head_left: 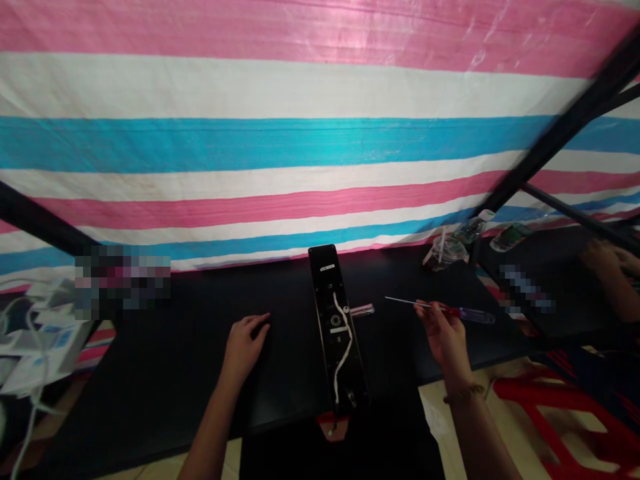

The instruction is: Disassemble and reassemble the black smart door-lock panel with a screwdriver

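Foreground forearms (pixel 213 420) led to a loosely parted left hand (pixel 246 343) and a right hand (pixel 444 337) clamped on a screwdriver (pixel 476 315), flanking the black panel (pixel 337 341) on the worktop (pixel 170 353), tool positioning apparently in hand and tip alignment presumably needed next.

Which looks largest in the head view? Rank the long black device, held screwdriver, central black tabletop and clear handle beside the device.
1. Central black tabletop
2. Long black device
3. Held screwdriver
4. Clear handle
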The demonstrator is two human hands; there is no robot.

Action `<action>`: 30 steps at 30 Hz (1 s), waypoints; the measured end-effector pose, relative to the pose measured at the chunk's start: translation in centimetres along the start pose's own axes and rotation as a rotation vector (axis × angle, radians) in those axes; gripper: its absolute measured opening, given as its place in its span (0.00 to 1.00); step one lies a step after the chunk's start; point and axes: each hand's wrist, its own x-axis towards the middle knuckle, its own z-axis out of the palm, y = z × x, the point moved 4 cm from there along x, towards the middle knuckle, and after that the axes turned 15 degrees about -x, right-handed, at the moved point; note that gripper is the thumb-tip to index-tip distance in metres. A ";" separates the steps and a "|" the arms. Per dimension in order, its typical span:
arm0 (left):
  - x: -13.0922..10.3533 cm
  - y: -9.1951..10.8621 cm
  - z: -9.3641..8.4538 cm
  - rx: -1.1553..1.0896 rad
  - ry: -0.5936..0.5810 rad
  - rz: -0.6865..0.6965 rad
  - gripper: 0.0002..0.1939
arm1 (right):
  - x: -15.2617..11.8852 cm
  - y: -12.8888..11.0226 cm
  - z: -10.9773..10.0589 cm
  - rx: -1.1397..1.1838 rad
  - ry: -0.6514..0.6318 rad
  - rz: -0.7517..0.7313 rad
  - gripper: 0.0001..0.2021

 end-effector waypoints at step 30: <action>-7.1 11.3 5.7 -0.974 0.050 -0.302 0.14 | -9.9 -5.1 9.3 -0.020 -0.582 -0.034 0.09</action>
